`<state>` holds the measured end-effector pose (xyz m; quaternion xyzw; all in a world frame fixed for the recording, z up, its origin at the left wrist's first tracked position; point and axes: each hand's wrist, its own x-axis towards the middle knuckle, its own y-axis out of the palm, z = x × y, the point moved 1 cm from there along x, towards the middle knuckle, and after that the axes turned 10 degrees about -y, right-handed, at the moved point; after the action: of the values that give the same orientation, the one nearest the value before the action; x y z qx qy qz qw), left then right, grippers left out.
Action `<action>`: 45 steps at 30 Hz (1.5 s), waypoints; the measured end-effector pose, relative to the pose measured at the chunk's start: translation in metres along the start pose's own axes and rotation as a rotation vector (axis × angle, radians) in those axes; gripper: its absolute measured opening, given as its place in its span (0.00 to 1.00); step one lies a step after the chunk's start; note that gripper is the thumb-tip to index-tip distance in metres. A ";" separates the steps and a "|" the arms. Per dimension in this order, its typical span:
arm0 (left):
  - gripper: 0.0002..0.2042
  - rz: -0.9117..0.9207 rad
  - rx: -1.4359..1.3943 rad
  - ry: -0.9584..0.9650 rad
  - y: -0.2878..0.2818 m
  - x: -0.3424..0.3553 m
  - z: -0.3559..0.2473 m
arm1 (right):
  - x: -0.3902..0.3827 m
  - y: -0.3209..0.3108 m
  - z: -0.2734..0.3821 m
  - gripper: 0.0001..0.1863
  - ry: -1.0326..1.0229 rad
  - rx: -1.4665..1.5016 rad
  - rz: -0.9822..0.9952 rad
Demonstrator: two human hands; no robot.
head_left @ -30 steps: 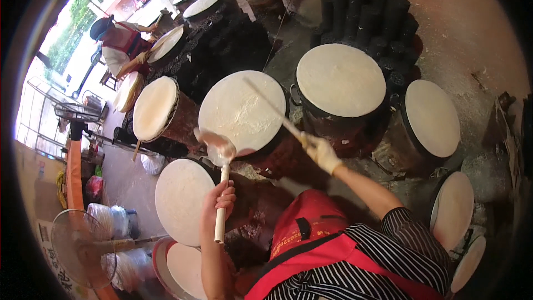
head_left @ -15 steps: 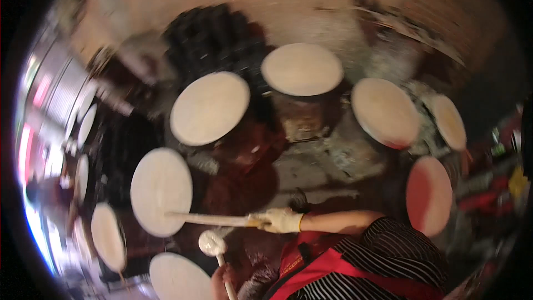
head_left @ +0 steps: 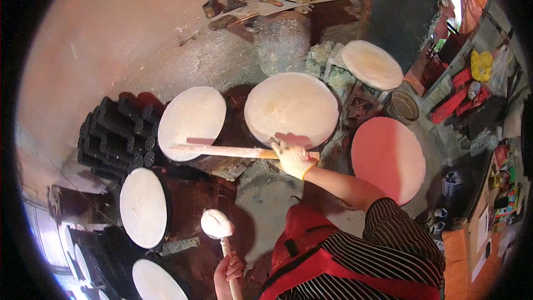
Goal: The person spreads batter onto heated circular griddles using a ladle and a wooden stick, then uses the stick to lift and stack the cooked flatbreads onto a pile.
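My right hand (head_left: 294, 159), in a pale knit glove with a yellow cuff, is closed round a long wooden stick (head_left: 222, 150). Its whitened far end reaches over a round griddle (head_left: 194, 116) with a pale coating, and casts a shadow there; whether it touches I cannot tell. Under the gloved hand lies the near edge of another pale round griddle (head_left: 291, 105). Lower down, my bare left hand (head_left: 230, 268) grips the handle of a ladle (head_left: 217, 223), whose round head is thick with white paste.
More round griddles (head_left: 143, 208) curve round me, one at the right (head_left: 388, 158) partly in reddish light. Stacked black coal briquettes (head_left: 114, 133) stand left by the wall. A bucket (head_left: 404, 105) sits at the right, near a cluttered shelf (head_left: 472, 211).
The view has turned right. The stick's end has gone from a griddle at the left to one farther along the curve. Both hands keep their hold.
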<state>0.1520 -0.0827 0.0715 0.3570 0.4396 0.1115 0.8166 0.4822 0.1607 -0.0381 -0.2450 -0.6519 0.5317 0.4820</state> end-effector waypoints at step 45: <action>0.16 -0.050 0.883 -0.171 0.376 0.325 0.168 | -0.185 0.021 -0.611 0.15 1.575 0.636 -1.742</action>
<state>0.5271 0.2678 0.1801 0.6686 0.3845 -0.1364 0.6216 1.0980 0.2927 -0.1437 0.1481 0.0322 -0.1281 0.9801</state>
